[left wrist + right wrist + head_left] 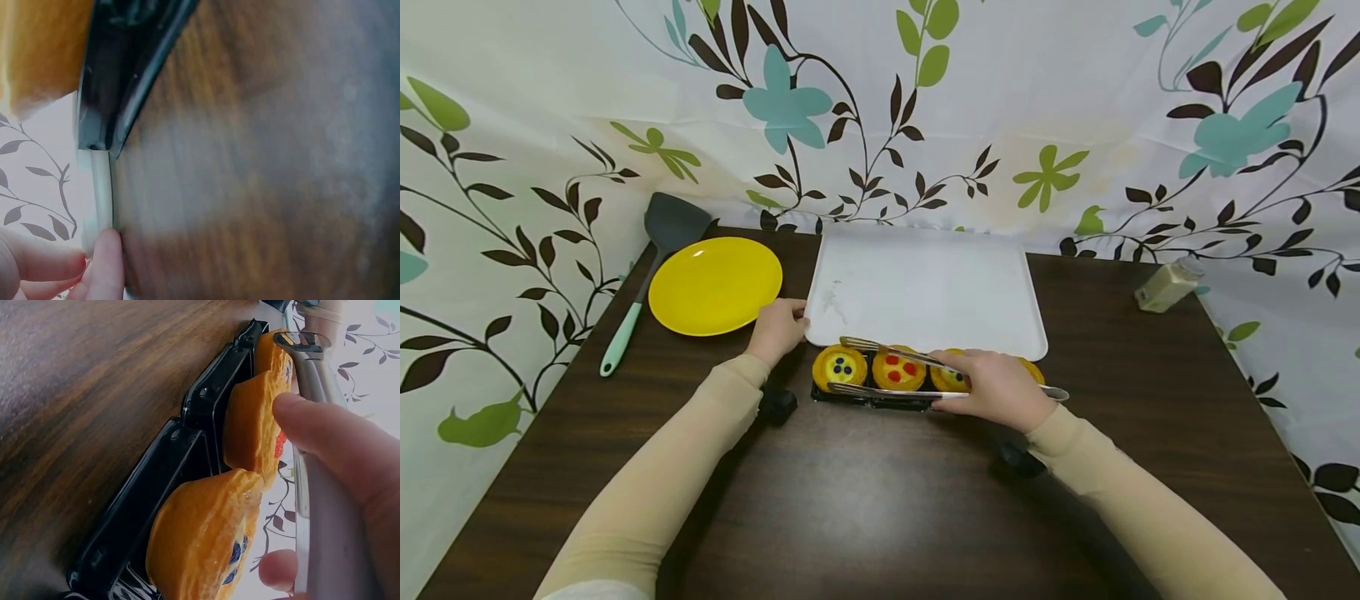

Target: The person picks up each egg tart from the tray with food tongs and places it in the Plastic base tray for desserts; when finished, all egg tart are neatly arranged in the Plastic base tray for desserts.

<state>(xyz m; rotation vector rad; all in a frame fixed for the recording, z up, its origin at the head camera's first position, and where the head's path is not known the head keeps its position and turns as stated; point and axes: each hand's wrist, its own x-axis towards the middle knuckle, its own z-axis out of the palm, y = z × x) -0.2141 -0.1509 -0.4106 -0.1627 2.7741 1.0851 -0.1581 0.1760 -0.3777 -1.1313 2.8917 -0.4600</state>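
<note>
My left hand (778, 331) is at the front left corner of a white rectangular tray (925, 292); in the left wrist view its thumb and fingers pinch the tray's rim (103, 194). My right hand (1000, 387) grips a pair of metal tongs (910, 394), held sideways above a row of tarts. The tongs' tips, spread apart, reach the leftmost tart (839, 367), which has blue dots. Beside it sits a tart with red dots (898, 371), then another blue-dotted tart (200, 531) and one mostly hidden by my right hand. A black plastic container (150, 487) holds the tarts.
A yellow plate (715, 287) lies to the left of the white tray. Beside it is a grey spatula (673, 223) with a mint handle. A small shaker (1168, 286) stands at the far right of the dark wooden table (850, 517). Leaf-patterned cloth hangs behind.
</note>
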